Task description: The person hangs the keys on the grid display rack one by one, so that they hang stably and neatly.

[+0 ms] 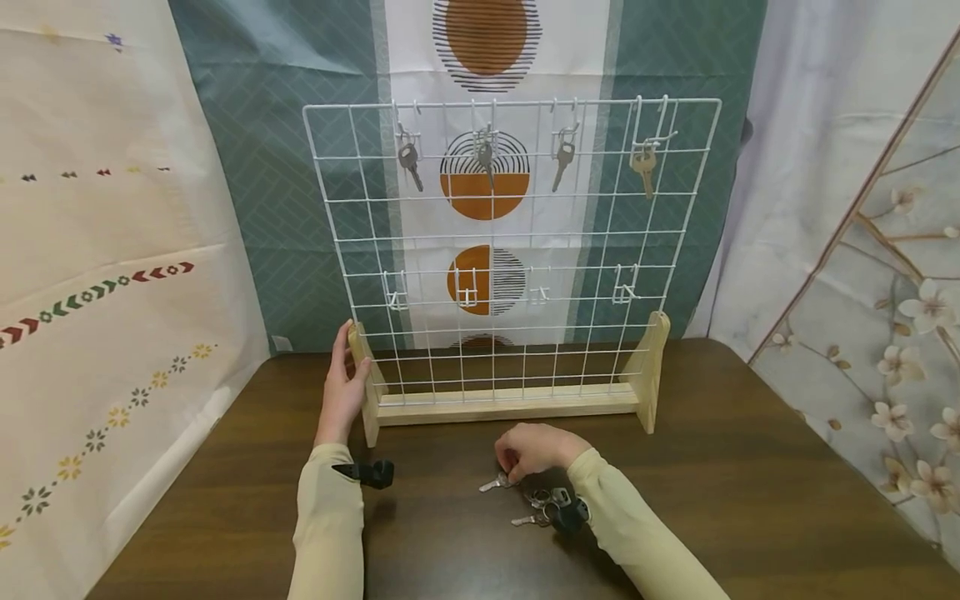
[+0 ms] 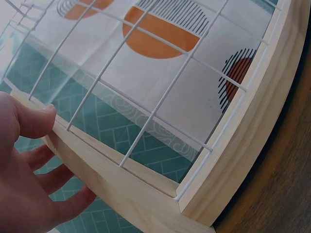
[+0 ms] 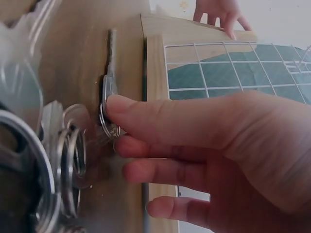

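Observation:
My left hand (image 1: 344, 392) grips the left wooden upright (image 1: 364, 375) of a white wire grid rack (image 1: 492, 250). In the left wrist view its thumb lies on the grid side and its fingers curl behind the wood (image 2: 112, 204). Down at the table, in front of the rack's base, my right hand (image 1: 538, 450) pinches a silver key (image 1: 493, 482) by its ring end. The right wrist view shows the thumb against this key (image 3: 111, 73), its blade pointing away. More keys (image 1: 531, 520) with rings lie close by, partly hidden by the right wrist camera.
Along the grid's top, hooks carry several hanging keys, among them a left key (image 1: 409, 164) and a brassy right key (image 1: 643, 168). A lower row of white hooks (image 1: 467, 295) sits mid-grid. The rack stands on a brown table (image 1: 442, 542), with patterned cloths (image 1: 300, 208) behind and beside.

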Demonstrator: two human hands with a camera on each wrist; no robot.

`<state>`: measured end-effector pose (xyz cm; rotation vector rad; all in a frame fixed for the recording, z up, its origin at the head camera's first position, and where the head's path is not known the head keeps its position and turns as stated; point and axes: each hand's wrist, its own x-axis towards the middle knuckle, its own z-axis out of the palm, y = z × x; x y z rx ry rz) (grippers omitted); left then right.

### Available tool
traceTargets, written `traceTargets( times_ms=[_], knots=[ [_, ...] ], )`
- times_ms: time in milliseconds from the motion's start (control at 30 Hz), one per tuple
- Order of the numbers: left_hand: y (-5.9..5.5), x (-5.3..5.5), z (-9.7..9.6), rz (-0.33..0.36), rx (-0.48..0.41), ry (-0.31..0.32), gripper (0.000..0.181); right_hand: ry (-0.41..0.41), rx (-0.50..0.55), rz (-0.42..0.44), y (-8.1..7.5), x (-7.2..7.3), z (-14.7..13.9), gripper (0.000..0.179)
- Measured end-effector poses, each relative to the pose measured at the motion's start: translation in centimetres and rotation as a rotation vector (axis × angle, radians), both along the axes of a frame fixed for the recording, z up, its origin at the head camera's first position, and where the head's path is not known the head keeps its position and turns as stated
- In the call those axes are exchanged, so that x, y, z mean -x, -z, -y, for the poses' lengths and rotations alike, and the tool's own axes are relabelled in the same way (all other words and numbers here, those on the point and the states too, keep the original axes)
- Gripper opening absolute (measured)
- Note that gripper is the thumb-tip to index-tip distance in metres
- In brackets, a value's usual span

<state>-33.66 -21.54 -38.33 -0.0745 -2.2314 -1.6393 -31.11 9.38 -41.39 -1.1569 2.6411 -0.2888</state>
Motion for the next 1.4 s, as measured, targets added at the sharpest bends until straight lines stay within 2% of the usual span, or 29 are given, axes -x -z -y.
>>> traceTargets(
  times_ms=[233, 500, 833, 1000, 1167, 1267, 1400],
  knots=[
    [0.1, -0.1, 0.0, 0.009, -0.01, -0.003, 0.067, 0.031, -0.018, -0.034, 0.5, 0.0, -0.2, 0.016],
    [0.0, -0.1, -0.1, 0.006, -0.008, -0.006, 0.069, -0.013, -0.044, -0.068, 0.0, -0.2, -0.2, 0.012],
    [0.0, 0.0, -0.1, 0.0, 0.002, -0.009, 0.068, -0.063, 0.123, -0.347, -1.8, -0.4, -0.1, 0.013],
    [0.2, -0.2, -0.3, 0.0, -0.009, 0.0, 0.068, -0.059, 0.199, -0.429, -3.2, -1.0, -0.4, 0.012],
    [0.2, -0.2, -0.4, -0.007, -0.028, 0.006, 0.068, -0.061, 0.273, -0.497, -5.6, -1.1, -0.5, 0.008],
    [-0.1, -0.3, -0.5, -0.002, -0.039, 0.008, 0.068, -0.055, 0.278, -0.506, -7.4, -0.7, -0.1, 0.009],
    [-0.4, -0.3, -0.3, 0.021, -0.05, 0.008, 0.067, -0.073, 0.289, -0.472, -9.8, 0.3, 1.0, 0.009]
  ],
)
